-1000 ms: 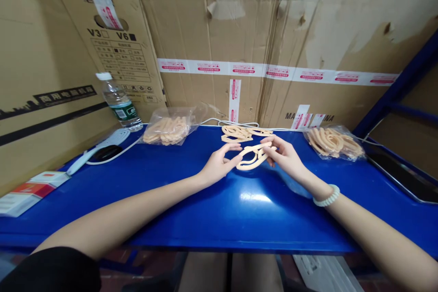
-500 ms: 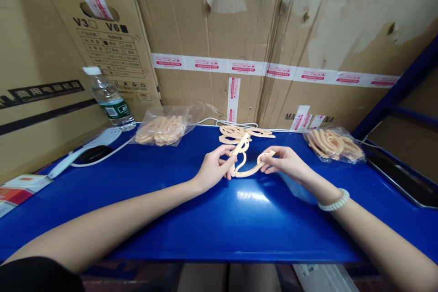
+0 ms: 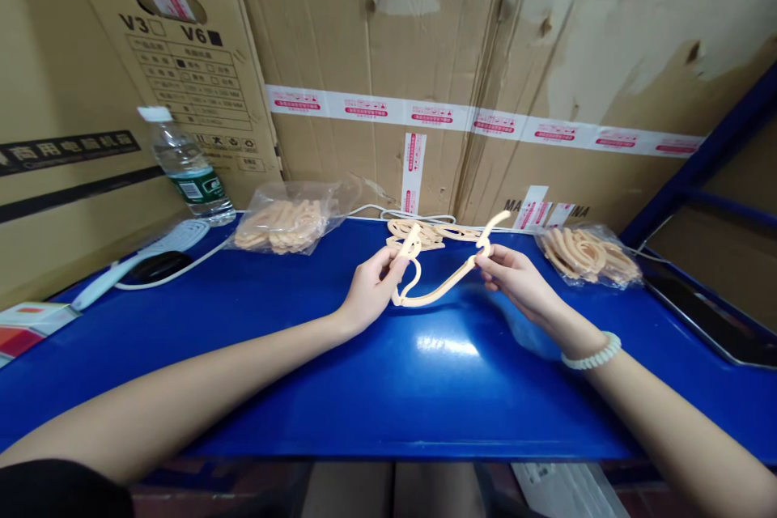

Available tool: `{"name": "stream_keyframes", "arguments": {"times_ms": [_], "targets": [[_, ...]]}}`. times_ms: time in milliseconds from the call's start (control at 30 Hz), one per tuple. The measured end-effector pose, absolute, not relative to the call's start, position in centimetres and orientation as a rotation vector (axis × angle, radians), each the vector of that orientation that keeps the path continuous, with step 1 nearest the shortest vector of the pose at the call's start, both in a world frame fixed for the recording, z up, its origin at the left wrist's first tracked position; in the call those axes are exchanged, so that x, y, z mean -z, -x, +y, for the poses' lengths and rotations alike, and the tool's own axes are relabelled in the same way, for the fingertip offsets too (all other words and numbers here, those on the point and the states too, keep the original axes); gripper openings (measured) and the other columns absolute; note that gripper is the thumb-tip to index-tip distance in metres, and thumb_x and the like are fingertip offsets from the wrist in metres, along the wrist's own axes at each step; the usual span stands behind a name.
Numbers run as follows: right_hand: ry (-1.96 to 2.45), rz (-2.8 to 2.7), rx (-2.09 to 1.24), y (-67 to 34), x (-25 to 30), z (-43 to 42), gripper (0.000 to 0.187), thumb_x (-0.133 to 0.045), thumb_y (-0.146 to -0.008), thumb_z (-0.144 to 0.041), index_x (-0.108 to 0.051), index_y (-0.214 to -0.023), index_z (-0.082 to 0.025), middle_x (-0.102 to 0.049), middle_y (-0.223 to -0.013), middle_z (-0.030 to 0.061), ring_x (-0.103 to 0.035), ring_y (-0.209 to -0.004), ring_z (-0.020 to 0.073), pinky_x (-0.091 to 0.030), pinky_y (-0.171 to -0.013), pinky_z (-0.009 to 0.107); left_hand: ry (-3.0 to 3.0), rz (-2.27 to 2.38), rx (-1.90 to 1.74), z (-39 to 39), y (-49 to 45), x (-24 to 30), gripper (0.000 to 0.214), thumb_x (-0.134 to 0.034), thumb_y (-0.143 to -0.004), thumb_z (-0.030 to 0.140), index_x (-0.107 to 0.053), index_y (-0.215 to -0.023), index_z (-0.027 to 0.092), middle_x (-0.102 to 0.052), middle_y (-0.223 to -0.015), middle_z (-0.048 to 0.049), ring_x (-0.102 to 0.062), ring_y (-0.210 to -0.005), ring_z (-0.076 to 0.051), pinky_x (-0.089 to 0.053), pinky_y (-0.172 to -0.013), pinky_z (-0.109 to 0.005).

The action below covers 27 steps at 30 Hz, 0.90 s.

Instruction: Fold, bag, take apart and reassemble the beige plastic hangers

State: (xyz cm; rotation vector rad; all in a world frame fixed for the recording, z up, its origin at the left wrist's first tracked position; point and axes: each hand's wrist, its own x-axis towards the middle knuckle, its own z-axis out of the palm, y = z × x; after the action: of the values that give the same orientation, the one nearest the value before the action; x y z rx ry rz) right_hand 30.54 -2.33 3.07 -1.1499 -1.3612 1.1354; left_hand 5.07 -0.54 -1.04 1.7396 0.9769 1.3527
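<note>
My left hand [image 3: 371,289] and my right hand [image 3: 513,278] both pinch one peach-coloured flexible strip [image 3: 438,285], held just above the blue table [image 3: 388,372]. The strip sags in a curve between the hands, and one end sticks up past my right fingers. Behind it on the table lies a loose pile of the same peach strips [image 3: 425,233]. A white bead bracelet [image 3: 591,351] is on my right wrist.
Two clear bags of peach strips lie on the table, one at back left [image 3: 284,220] and one at back right [image 3: 588,253]. A water bottle [image 3: 184,168], a white cabled device [image 3: 154,248] and a small box [image 3: 27,321] sit at the left. Cardboard boxes [image 3: 425,57] wall the back.
The strip was bunched between my hands close together; now my hands have drawn apart and stretched it out into an open curve. The view has shifted slightly.
</note>
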Motion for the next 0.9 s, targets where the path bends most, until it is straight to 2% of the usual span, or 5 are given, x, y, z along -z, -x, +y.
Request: {"name": "stream_keyframes", "arguments": {"times_ms": [200, 367, 467, 667, 900], "targets": [[1.042, -1.339, -1.408, -29.6, -2.7, -2.6, 0.043, -0.091, -0.069, -0.036, -0.062, -0.097, -0.020, -0.068, -0.079, -0.0001, -0.067, -0.066, 0.0140, -0.058, -0.061, 0.026, -1.751, 0.841, -1.147, -1.0, -5.1, 1.1, 0.031, -0.051, -0.097, 0.046, -0.057, -0.088, 0.018, -0.061, -0.078, -0.0003, -0.055, -0.070, -0.014, -0.041, -0.065, -0.024], [1.061, -1.467, -1.305, -29.1, -2.0, -2.8, 0.037, -0.090, -0.070, -0.039, -0.068, -0.087, -0.015, -0.074, -0.080, 0.0062, -0.073, -0.075, 0.0181, -0.061, -0.067, 0.026, -1.783, 0.621, -0.918, -0.7, -5.0, 0.8, 0.037, -0.055, -0.094, 0.051, -0.062, -0.091, 0.016, -0.069, -0.105, -0.0080, -0.062, -0.096, -0.021, -0.045, -0.084, -0.030], [1.042, -1.529, -1.208, -28.9, -1.9, -3.0, 0.033, -0.089, -0.071, -0.039, -0.072, -0.086, -0.015, -0.076, -0.083, 0.0084, -0.074, -0.079, 0.0208, -0.060, -0.064, 0.026, -1.694, 0.609, -0.743, -0.2, -5.0, 0.5, 0.046, -0.055, -0.091, 0.059, -0.065, -0.098, 0.014, -0.072, -0.094, -0.0092, -0.065, -0.089, -0.023, -0.046, -0.081, -0.032], [0.932, -1.733, -1.024, -28.5, -1.9, -3.2, 0.020, -0.084, -0.078, -0.033, -0.079, -0.087, -0.017, -0.076, -0.085, 0.0073, -0.070, -0.070, 0.0175, -0.058, -0.059, 0.026, -1.621, 0.656, -0.614, -0.1, -5.0, -0.2, 0.041, -0.067, -0.081, 0.055, -0.057, -0.082, 0.016, -0.069, -0.083, -0.0056, -0.061, -0.074, -0.017, -0.043, -0.069, -0.028], [0.760, -2.085, -0.696, -28.4, -1.9, -3.4, 0.016, -0.070, -0.094, -0.028, -0.081, -0.102, -0.019, -0.074, -0.096, 0.0092, -0.070, -0.081, 0.0176, -0.056, -0.071, 0.028, -1.790, 0.668, -0.611, -0.9, -5.1, 0.4, 0.028, -0.060, -0.091, 0.044, -0.056, -0.100, 0.018, -0.060, -0.074, 0.0027, -0.052, -0.065, -0.012, -0.035, -0.060, -0.023]]}}
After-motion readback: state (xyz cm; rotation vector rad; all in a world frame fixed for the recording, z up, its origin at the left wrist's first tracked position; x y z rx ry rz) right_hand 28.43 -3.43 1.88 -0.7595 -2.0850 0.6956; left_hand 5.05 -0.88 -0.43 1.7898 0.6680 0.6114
